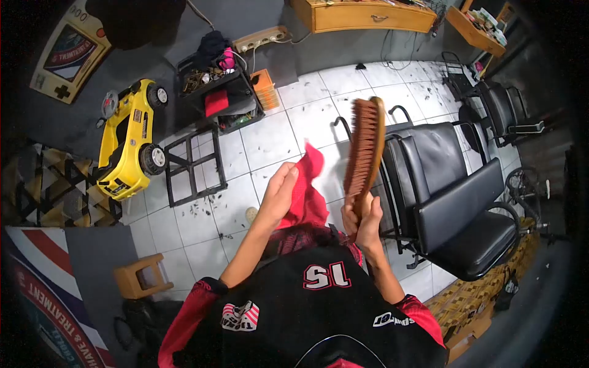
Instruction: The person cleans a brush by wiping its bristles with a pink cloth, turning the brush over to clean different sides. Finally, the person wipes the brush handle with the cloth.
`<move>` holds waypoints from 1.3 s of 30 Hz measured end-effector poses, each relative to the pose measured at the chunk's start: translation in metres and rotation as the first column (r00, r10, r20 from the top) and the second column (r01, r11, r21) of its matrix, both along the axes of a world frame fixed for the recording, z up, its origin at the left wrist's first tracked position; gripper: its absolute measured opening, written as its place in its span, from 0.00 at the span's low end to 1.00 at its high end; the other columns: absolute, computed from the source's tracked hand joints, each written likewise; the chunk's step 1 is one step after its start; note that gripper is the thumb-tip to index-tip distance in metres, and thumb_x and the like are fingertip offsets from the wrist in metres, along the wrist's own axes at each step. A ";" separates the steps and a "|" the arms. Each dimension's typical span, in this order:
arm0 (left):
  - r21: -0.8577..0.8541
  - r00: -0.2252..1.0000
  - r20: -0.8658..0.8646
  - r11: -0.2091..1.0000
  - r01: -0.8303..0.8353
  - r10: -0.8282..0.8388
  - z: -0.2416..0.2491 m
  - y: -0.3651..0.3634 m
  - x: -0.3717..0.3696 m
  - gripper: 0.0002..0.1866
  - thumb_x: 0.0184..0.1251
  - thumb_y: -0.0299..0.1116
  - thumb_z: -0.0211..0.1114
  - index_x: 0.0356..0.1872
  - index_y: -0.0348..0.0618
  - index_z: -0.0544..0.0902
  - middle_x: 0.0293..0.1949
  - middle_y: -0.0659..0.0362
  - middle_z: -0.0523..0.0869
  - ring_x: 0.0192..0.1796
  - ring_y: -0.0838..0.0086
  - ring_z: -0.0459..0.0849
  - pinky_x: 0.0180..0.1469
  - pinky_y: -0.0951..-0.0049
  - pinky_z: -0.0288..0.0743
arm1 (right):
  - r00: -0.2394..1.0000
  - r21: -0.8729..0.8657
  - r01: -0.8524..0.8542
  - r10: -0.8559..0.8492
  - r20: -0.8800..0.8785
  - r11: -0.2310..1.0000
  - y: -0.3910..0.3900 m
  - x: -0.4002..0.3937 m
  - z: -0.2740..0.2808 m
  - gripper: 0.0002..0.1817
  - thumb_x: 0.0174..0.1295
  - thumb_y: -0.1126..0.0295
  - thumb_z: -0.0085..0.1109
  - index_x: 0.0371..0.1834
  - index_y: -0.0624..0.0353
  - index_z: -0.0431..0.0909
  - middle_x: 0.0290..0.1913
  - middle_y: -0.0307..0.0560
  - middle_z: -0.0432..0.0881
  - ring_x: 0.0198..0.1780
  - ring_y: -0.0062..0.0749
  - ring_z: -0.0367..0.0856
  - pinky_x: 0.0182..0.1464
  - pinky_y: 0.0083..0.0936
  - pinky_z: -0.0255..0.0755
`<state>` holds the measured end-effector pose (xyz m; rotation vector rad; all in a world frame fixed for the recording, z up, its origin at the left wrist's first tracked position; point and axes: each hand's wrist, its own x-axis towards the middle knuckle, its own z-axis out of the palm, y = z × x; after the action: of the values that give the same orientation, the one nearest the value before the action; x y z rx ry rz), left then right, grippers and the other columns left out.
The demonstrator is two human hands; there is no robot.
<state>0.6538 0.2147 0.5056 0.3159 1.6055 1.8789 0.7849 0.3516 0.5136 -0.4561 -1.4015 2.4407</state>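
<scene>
A person's left hand (279,195) pinches a red cloth (305,199) between its fingers; the right hand's (365,224) fingers grip a wooden brush (363,150), bristles facing left, just right of the cloth. Black padded chairs (432,156) stand at right on white floor tiles (270,144).

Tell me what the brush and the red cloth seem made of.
Brush: probably varnished wood, given its glossy yellow-brown back; the matte reddish-brown bristles could be natural or synthetic. Red cloth: likely thin fabric, matte, since it hangs in soft folds.
</scene>
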 end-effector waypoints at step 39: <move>0.443 0.922 0.021 0.823 -0.356 0.387 0.080 -0.032 -0.013 0.11 0.68 0.31 0.51 0.47 0.38 0.71 0.44 0.54 0.79 0.47 0.70 0.78 0.52 0.67 0.71 | 0.624 0.398 -0.466 -0.025 0.781 0.790 0.022 0.031 -0.244 0.22 0.55 0.50 0.58 0.32 0.62 0.79 0.16 0.40 0.73 0.14 0.21 0.69 0.15 0.22 0.61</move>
<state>0.6405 0.1824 0.5857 0.2709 1.3359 2.5672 0.8162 0.3740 0.2698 -1.3110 -2.5788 1.8314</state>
